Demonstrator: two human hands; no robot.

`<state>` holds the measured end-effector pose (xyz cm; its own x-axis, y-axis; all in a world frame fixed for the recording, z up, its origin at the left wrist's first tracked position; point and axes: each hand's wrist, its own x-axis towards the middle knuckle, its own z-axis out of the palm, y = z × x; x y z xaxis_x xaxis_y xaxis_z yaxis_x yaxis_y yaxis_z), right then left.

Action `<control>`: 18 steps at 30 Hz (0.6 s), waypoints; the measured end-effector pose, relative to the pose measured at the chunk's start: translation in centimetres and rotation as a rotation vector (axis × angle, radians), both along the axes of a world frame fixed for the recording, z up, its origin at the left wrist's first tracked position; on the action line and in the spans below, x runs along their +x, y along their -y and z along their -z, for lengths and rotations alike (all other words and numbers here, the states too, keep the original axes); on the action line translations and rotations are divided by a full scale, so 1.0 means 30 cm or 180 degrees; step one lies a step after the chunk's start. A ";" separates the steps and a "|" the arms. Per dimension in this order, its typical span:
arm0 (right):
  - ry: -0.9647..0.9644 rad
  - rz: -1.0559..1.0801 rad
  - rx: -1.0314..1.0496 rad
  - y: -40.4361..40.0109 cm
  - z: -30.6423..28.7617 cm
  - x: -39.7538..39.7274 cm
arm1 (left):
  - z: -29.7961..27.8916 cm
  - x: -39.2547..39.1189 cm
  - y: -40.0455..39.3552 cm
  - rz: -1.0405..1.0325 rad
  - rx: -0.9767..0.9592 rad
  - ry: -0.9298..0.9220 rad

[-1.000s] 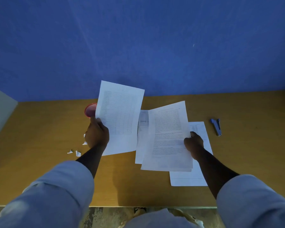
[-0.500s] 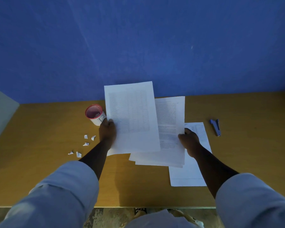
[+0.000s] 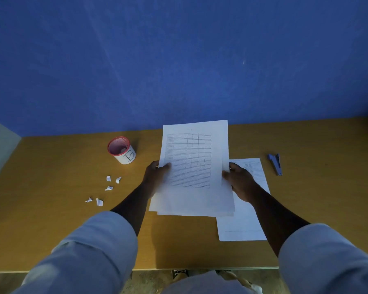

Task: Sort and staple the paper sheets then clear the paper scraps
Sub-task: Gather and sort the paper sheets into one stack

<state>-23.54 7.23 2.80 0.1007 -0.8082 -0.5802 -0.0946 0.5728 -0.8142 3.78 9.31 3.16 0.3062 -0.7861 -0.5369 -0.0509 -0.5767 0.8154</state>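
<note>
A stack of white printed sheets [image 3: 194,166] is held above the middle of the yellow-brown table [image 3: 51,219], a ruled table page on top. My left hand [image 3: 155,177] grips the stack's left edge and my right hand [image 3: 239,181] grips its right edge. One more printed sheet [image 3: 242,225] lies flat on the table under my right forearm. A blue-grey stapler [image 3: 275,164] lies to the right of the sheets. Several small white paper scraps [image 3: 106,189] are scattered on the table to the left.
A white cup with a red rim and a letter B [image 3: 122,150] stands left of the stack, with a scrap inside it. A blue wall [image 3: 179,60] rises right behind the table. The table's front edge runs below my sleeves.
My left hand has brought its ruled page rightward onto the sheets in my right hand. The two bundles are now one stack held by both hands.
</note>
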 end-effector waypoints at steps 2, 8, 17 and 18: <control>0.0068 -0.0187 -0.0026 -0.002 -0.008 0.004 | -0.002 -0.016 0.000 0.0037 -0.0012 -0.0273; 0.0395 -0.0065 0.0211 0.016 -0.020 0.007 | 0.003 -0.051 0.023 0.0183 -0.0021 -0.0089; -0.0444 -0.0055 -0.0008 0.031 -0.002 -0.003 | 0.065 -0.097 0.059 0.0288 0.0051 -0.0151; -0.0564 0.0019 -0.0049 0.031 -0.002 -0.006 | 0.079 -0.102 0.061 0.0217 0.0063 -0.0163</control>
<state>-23.71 6.30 2.87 -0.0068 -0.8175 -0.5760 -0.2341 0.5613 -0.7938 0.72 7.47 0.78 0.2240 -0.7932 -0.5662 -0.0491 -0.5894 0.8063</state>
